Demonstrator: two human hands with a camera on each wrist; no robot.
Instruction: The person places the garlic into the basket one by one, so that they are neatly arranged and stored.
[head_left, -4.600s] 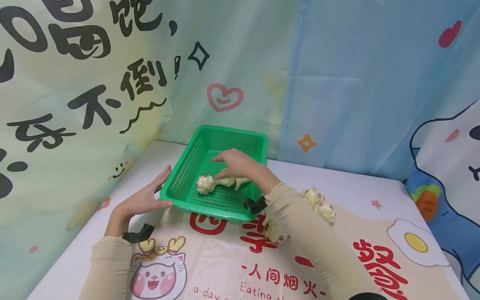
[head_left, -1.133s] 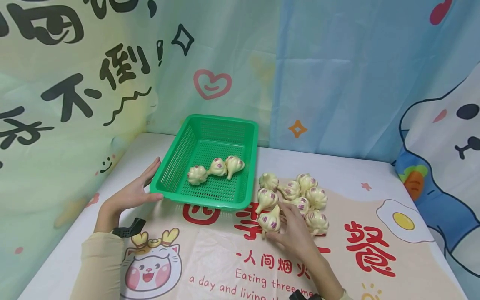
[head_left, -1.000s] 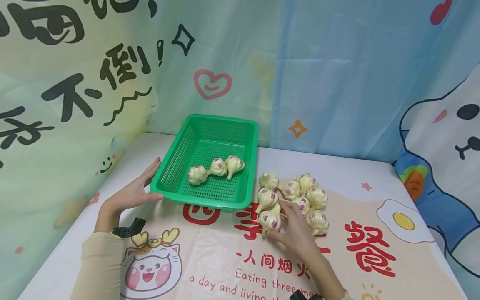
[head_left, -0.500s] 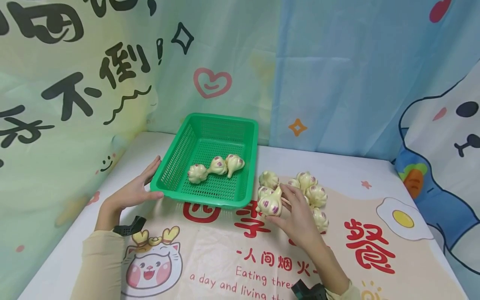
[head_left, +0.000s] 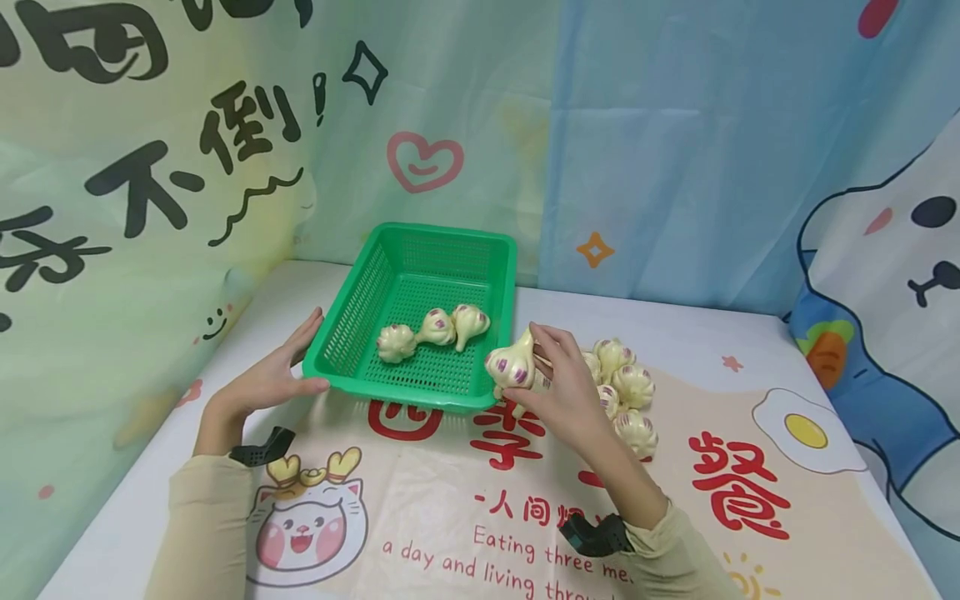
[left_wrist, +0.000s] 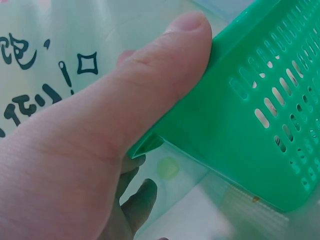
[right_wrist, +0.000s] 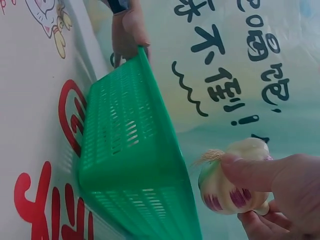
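Note:
My right hand [head_left: 566,396] pinches a garlic bulb [head_left: 510,367] between thumb and fingers, raised beside the near right corner of a green plastic basket [head_left: 408,396]. In the right wrist view, the held garlic bulb [right_wrist: 227,192] has purple patches and a tuft of dry roots, and hangs just past the basket rim [right_wrist: 167,132]. My left hand [head_left: 262,383] rests against the basket's near left corner, fingers extended along its side. In the left wrist view, the thumb [left_wrist: 167,70] lies on the rim while fingers show below it. Inside the basket, three garlic bulbs [head_left: 437,327] lie in a row.
Several more garlic bulbs [head_left: 632,386] are grouped on the table to the right of the basket, partly hidden behind my right hand. A printed mat [head_left: 435,517] covers the near table. Printed cloth [head_left: 637,150] hangs behind and at the left.
My right hand has lifted a garlic bulb from the group on the table and carried it up and left to the basket's corner. The left hand stays at the basket.

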